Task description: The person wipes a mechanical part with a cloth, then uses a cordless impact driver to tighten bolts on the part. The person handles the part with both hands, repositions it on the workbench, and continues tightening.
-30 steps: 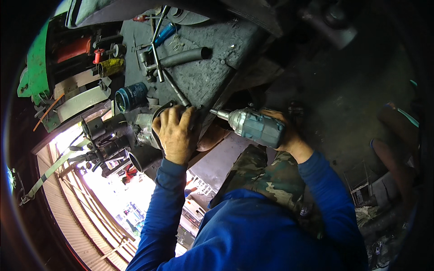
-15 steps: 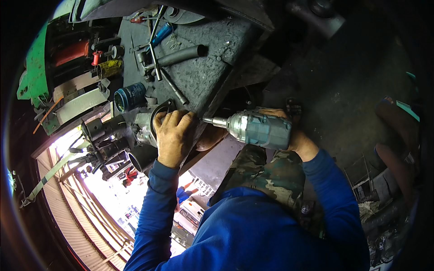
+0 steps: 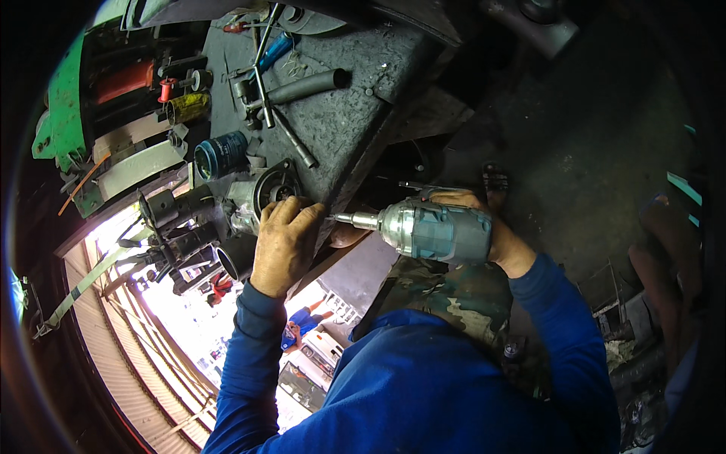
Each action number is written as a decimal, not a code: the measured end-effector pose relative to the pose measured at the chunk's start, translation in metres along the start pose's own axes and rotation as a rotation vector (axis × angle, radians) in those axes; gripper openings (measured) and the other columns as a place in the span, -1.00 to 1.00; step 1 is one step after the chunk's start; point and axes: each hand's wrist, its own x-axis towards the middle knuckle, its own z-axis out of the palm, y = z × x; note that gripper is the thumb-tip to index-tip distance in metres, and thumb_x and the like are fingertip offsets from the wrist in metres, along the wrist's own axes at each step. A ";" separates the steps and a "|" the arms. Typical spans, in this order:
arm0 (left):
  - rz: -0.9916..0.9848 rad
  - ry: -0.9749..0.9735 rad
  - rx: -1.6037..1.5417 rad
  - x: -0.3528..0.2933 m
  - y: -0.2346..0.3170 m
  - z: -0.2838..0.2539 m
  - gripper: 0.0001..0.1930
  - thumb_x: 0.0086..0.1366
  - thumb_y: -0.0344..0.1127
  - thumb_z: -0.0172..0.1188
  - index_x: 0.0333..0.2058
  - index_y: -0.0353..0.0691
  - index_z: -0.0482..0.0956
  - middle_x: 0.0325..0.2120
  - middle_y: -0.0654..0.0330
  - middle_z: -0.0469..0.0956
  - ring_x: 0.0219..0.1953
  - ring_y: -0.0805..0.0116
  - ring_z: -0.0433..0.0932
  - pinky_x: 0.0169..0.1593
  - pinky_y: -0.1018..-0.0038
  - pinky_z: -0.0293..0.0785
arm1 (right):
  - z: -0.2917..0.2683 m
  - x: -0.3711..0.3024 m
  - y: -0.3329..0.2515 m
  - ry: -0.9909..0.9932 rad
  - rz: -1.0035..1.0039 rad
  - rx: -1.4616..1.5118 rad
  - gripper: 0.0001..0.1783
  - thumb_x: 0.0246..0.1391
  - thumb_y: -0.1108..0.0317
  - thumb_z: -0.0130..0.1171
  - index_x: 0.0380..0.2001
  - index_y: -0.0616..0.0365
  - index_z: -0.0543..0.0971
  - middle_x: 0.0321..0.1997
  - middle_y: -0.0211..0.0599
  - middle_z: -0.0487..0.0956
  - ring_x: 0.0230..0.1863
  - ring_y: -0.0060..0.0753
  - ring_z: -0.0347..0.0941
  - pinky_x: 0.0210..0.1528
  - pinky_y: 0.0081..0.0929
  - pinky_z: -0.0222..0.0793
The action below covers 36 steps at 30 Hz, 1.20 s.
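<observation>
My right hand [image 3: 508, 244] grips a teal and grey impact wrench [image 3: 446, 231] by its handle, most of which is hidden behind the tool body. A silver socket [image 3: 366, 220] at its nose points left, its thin tip close to the fingers of my left hand [image 3: 285, 246]. Those left fingers curl together at the bench edge; what they hold is hidden. Just beyond them, a grey metal housing [image 3: 240, 203] with a dark round flange [image 3: 277, 184] lies at the bench's near left corner, its opening partly covered by my fingers.
On the dark workbench [image 3: 355, 113] lie a cross-shaped lug wrench [image 3: 263, 94], a metal pipe [image 3: 314, 85] and a blue-handled tool [image 3: 277, 53]. A blue can [image 3: 221, 155] stands by the housing. Cylindrical metal parts [image 3: 181, 208] crowd the left side. Another person in blue [image 3: 301, 327] is in the background.
My left hand has shifted slightly down and left, uncovering more of the flange's opening. The impact wrench has dropped a little in the view, still in my right hand.
</observation>
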 end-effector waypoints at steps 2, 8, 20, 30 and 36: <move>-0.062 -0.113 -0.189 -0.005 0.001 -0.002 -0.75 0.28 -0.49 0.31 -0.05 -0.24 0.69 -0.25 0.06 0.55 -0.18 0.02 0.59 -0.06 0.17 0.49 | 0.002 -0.001 0.001 -0.037 0.026 0.026 -0.49 -0.26 0.17 0.53 -0.28 0.29 0.64 -0.29 -0.08 0.65 -0.30 0.01 0.59 -0.15 -0.20 0.50; -0.146 -0.335 -0.561 -0.020 -0.002 -0.005 -0.81 0.39 -0.47 0.29 -0.05 -0.34 0.68 -0.30 0.02 0.52 -0.22 -0.01 0.59 -0.12 0.23 0.52 | 0.009 -0.007 -0.006 -0.085 0.117 0.031 -0.53 -0.21 0.24 0.51 -0.22 0.30 0.67 -0.26 -0.07 0.67 -0.26 -0.02 0.61 -0.14 -0.22 0.50; -0.189 -0.181 -0.616 -0.031 0.005 -0.003 -0.80 0.41 -0.53 0.25 -0.03 -0.29 0.71 -0.31 0.10 0.55 -0.25 0.16 0.56 -0.13 0.34 0.49 | 0.012 -0.014 -0.012 -0.077 0.102 0.067 -0.47 -0.25 0.20 0.55 -0.21 0.31 0.67 -0.22 -0.06 0.69 -0.20 -0.03 0.63 -0.06 -0.21 0.52; -0.421 -0.345 -1.115 -0.036 -0.031 -0.009 -0.79 0.28 -0.47 0.45 -0.13 -0.34 0.71 -0.22 0.09 0.72 -0.14 0.29 0.72 -0.01 0.42 0.62 | 0.022 -0.018 -0.012 -0.109 0.113 0.070 -0.43 -0.22 0.17 0.57 -0.16 0.32 0.68 -0.14 -0.02 0.72 -0.10 -0.01 0.68 0.03 -0.19 0.56; -1.002 0.115 -2.300 -0.057 -0.009 0.046 -0.84 0.41 -0.19 0.39 -0.18 -0.08 0.64 -0.36 0.22 0.69 -0.39 0.32 0.70 -0.30 0.40 0.72 | 0.042 -0.011 -0.017 -0.021 0.021 0.051 -0.44 -0.20 0.12 0.52 -0.16 0.29 0.68 -0.18 -0.07 0.69 -0.16 -0.01 0.64 -0.06 -0.17 0.55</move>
